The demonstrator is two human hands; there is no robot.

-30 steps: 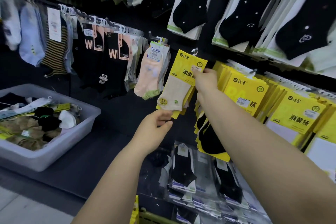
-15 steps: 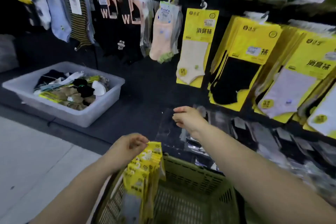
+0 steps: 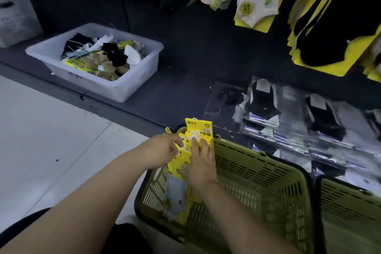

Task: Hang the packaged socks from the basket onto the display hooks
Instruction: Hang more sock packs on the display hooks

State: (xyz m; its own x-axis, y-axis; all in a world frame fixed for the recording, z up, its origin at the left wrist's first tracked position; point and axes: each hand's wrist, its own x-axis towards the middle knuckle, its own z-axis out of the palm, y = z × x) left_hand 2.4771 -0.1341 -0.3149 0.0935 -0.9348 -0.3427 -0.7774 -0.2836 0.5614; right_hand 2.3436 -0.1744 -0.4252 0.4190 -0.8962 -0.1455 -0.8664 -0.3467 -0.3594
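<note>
Your left hand (image 3: 162, 150) has its fingers curled round the sock packs (image 3: 199, 129) standing in the basket's (image 3: 257, 171) left corner; your right hand (image 3: 201, 167) lies flat on their front, fingers straight, close together.

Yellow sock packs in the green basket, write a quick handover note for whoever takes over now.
Left hand grips the stack of yellow sock packs by its left edge, standing in the green basket at its left end.
Right hand lies on the stack's front, fingers straight; no pack separated yet.
Done: hanging yellow packs show on the wall, upper right.
Left: lift one pack, hang it on a hook, repeat until the stack is gone.
</note>
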